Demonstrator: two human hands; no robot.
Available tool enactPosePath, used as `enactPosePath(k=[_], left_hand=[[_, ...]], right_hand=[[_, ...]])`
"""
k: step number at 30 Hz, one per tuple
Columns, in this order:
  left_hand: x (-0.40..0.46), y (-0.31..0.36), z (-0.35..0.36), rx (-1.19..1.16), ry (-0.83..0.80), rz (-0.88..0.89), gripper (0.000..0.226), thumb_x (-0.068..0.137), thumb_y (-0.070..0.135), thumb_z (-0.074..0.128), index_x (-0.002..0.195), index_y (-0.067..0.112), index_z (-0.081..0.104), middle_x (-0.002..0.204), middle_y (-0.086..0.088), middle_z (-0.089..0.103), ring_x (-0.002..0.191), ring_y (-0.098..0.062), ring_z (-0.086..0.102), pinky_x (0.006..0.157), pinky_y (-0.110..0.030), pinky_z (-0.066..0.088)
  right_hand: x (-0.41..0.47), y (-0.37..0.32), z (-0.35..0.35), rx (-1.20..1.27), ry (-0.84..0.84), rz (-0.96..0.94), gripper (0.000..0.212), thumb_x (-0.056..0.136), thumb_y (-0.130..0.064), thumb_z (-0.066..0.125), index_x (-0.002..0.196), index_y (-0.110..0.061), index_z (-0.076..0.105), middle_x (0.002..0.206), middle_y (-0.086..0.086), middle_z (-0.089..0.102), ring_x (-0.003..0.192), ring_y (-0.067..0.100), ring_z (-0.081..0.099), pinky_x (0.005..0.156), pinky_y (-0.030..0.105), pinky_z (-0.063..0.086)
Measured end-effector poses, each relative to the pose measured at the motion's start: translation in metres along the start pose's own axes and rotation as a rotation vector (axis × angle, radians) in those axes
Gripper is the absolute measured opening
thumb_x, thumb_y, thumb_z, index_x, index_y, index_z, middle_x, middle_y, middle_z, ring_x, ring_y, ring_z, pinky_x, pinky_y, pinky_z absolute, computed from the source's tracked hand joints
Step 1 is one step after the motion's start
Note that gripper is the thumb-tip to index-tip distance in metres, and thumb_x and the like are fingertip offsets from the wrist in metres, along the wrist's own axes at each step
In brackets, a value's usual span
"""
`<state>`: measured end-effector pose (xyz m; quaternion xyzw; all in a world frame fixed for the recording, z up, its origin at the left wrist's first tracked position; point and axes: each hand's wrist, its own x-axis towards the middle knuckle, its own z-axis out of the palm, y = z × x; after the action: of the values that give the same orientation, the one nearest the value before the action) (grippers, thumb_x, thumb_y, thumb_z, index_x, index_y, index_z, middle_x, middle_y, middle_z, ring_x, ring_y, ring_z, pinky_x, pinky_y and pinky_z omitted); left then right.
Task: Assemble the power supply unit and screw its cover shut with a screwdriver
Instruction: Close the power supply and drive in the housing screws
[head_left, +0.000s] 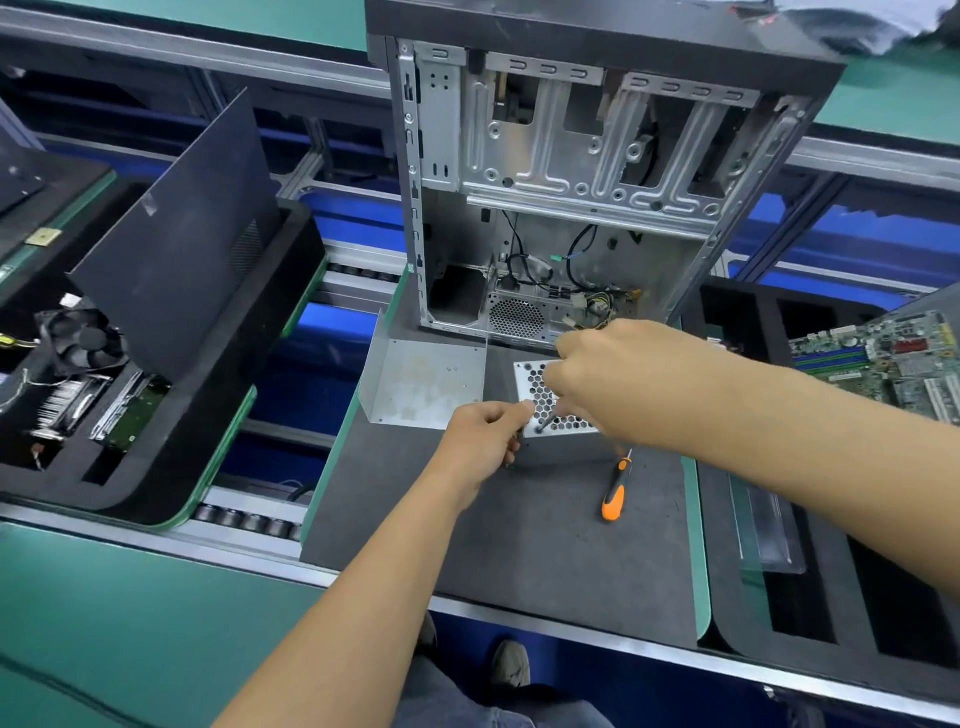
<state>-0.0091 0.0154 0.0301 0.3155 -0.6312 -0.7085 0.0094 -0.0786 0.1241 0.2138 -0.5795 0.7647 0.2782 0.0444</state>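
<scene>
The power supply unit lies on the dark mat, its silver honeycomb grille facing up. My right hand grips a thin dark screwdriver whose tip meets a screw at the grille's near left corner. My left hand is curled against the unit's left edge, its fingertips at that same corner; what it pinches is hidden. A bent silver cover plate stands just left of the unit. An orange and black screwdriver lies on the mat near the unit's front right.
An open computer case stands upright behind the unit, cables inside. A foam tray at left holds a fan, heatsink and a black side panel. A green motherboard sits on the right tray. Conveyor rollers run below.
</scene>
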Motion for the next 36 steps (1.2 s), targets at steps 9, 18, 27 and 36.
enactPosePath(k=[9, 18, 27, 36], left_hand=[[-0.003, -0.010, -0.008, -0.093, 0.045, -0.003, 0.032, 0.097, 0.036, 0.063, 0.070, 0.023, 0.074, 0.065, 0.004, 0.065, 0.059, -0.014, 0.054, 0.058, -0.024, 0.049], [-0.015, -0.091, -0.085, 0.308, 0.510, -0.002, 0.010, 0.096, 0.025, 0.064, 0.095, 0.020, 0.074, 0.082, 0.002, 0.071, 0.073, -0.009, 0.065, 0.075, -0.030, 0.054], [0.022, -0.089, -0.060, 0.881, 0.364, 0.239, 0.017, 0.100, 0.028, 0.058, 0.108, 0.021, 0.071, 0.105, 0.006, 0.055, 0.088, -0.017, 0.057, 0.073, -0.030, 0.044], [0.000, -0.051, -0.041, -0.045, 0.324, 0.210, 0.010, 0.093, 0.013, 0.070, 0.092, 0.023, 0.072, 0.083, 0.000, 0.076, 0.078, -0.014, 0.072, 0.071, -0.022, 0.057]], right_hand=[[0.014, -0.016, -0.015, 0.181, -0.149, 0.215, 0.033, 0.101, -0.029, 0.054, 0.081, -0.016, 0.032, 0.074, 0.001, 0.025, 0.068, 0.024, 0.037, 0.058, 0.035, 0.037], [-0.003, 0.040, 0.009, 0.537, 0.086, 0.378, 0.039, 0.096, -0.057, 0.046, 0.086, -0.027, 0.068, 0.077, 0.003, 0.059, 0.079, 0.031, 0.060, 0.062, 0.034, 0.046], [-0.012, 0.026, 0.074, 0.856, 0.243, 0.550, 0.031, 0.092, -0.055, 0.050, 0.089, -0.033, 0.070, 0.082, 0.001, 0.072, 0.081, 0.024, 0.062, 0.074, 0.038, 0.053], [-0.033, 0.038, 0.115, 1.270, 0.323, 0.545, 0.021, 0.091, -0.045, 0.060, 0.076, -0.039, 0.073, 0.068, -0.016, 0.069, 0.058, -0.003, 0.055, 0.052, 0.011, 0.039]])
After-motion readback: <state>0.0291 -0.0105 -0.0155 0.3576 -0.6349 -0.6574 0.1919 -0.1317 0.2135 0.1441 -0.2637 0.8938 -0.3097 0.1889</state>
